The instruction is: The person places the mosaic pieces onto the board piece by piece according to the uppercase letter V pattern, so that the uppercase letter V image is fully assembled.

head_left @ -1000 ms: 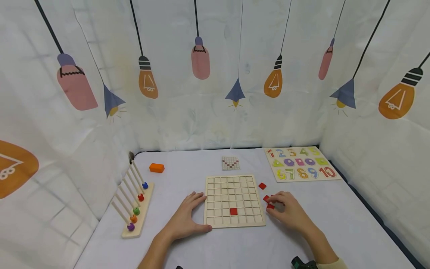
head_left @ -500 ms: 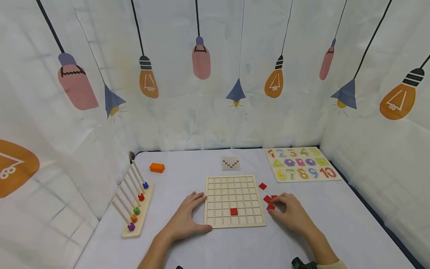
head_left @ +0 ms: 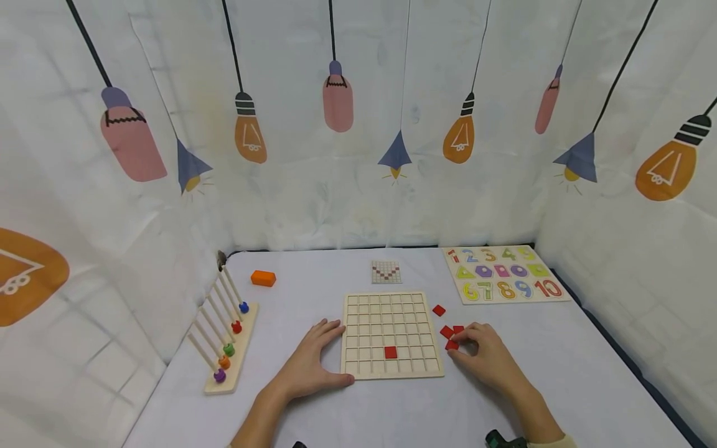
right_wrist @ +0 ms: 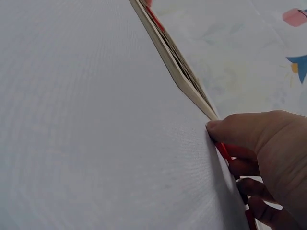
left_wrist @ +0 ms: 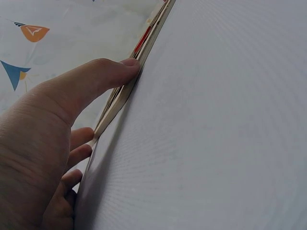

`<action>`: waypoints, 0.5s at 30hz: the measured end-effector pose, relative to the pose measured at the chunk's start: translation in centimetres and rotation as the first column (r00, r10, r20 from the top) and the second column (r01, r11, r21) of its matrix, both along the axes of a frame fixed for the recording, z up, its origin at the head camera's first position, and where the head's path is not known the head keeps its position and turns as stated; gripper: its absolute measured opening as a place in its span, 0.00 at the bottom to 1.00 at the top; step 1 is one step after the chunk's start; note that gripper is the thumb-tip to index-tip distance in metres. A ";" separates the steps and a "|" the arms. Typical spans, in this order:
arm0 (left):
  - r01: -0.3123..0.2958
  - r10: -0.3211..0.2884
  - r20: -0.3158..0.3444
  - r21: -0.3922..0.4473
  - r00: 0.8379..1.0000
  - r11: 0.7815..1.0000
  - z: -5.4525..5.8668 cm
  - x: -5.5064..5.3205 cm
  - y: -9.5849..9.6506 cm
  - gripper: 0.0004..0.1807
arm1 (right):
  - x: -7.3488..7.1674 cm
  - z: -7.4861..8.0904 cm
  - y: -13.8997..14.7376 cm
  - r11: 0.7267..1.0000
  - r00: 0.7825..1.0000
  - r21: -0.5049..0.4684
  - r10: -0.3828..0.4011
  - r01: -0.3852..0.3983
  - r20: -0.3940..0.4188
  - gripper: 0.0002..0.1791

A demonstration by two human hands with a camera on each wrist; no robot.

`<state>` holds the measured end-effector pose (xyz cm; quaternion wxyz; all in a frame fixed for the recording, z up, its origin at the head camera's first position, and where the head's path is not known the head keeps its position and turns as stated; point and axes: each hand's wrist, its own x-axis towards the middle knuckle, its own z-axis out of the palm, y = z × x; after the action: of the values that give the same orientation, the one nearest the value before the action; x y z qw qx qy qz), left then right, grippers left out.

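Observation:
A pale wooden grid board [head_left: 365,320] lies flat on the white-covered table, with one red square tile [head_left: 390,353] in a lower cell. My left hand [head_left: 311,364] rests at the board's near left corner, thumb along the front edge and fingers spread on the left side. Beyond the right edge, my right hand [head_left: 486,358] pinches a red square tile [head_left: 451,345] between thumb and fingertips, low at the tabletop. Close to those fingertips lie two more red tiles, one left of them [head_left: 446,332] and one partly covered behind. Another red tile [head_left: 439,310] lies farther back.
A small pattern card [head_left: 386,272] sits behind the board. At the back right lies a number-and-shape puzzle board [head_left: 506,274]. To the left stand a peg rack [head_left: 231,367] with coloured beads and an orange block [head_left: 263,278].
My right hand has shifted slightly right, and a red tile behind its fingertips has come into sight. The left hand and the board have stayed in place.

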<state>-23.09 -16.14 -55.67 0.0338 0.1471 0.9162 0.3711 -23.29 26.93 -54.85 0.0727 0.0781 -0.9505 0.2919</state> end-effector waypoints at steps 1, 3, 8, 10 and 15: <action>0.000 0.000 0.000 -0.001 1.000 1.000 0.0 0.0 0.0 0.62 | 0.0 0.0 0.0 1.000 1.000 -0.001 -0.003 0.003 -0.001 0.11; 0.001 -0.001 0.001 -0.003 1.000 1.000 0.0 0.0 0.0 0.62 | 0.0 0.0 -0.1 1.000 1.000 -0.005 -0.005 0.005 -0.006 0.11; -0.004 0.004 0.001 -0.002 1.000 1.000 0.0 0.0 0.0 0.62 | 0.0 0.0 -0.1 1.000 1.000 -0.009 0.003 -0.003 -0.020 0.11; -0.004 0.004 0.000 -0.003 1.000 1.000 -0.1 0.0 0.0 0.62 | 0.0 0.0 -0.1 1.000 1.000 -0.005 0.005 -0.005 -0.023 0.11; 0.009 -0.009 0.000 -0.002 1.000 1.000 0.0 0.0 -0.2 0.62 | 0.0 -0.1 -0.1 1.000 1.000 0.004 0.000 0.000 -0.019 0.10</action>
<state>-23.05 -16.29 -55.68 0.0353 0.1512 0.9159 0.3702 -23.30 26.87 -54.91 0.0814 0.0811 -0.9503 0.2892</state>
